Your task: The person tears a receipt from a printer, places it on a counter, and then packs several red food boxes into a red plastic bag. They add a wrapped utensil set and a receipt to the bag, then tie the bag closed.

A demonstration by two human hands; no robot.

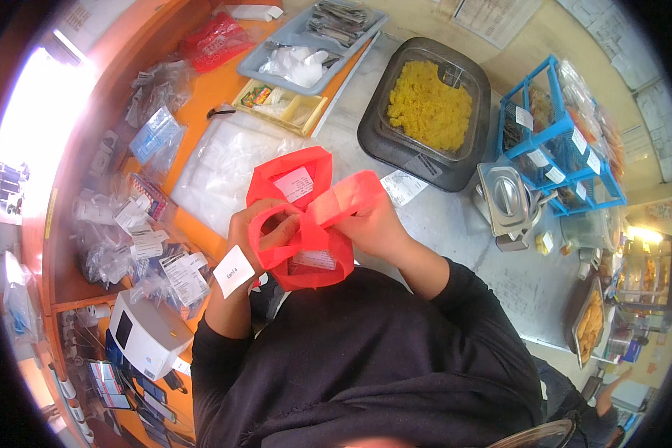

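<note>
A red fabric carrier bag (313,274) is held up before my chest, its handles drawn together at the middle. Fingers of my left hand (274,224) pass through one handle loop and grip it. My right hand (367,224) pinches the other handle, which is folded over toward the upper right. Printed paper slips (294,183) show inside the bag's openings. A white sticker with handwriting (234,271) clings to my left wrist. Behind the bag, a stack of clear plastic bags (218,162) lies on the orange counter.
A dark tray with a clear lidded tub of yellow food (430,106) stands on the steel worktop (459,241). Right of it are a metal container (503,196) and blue racks (565,129). A white printer (148,336) sits at left. Another person's hand (610,392) shows at lower right.
</note>
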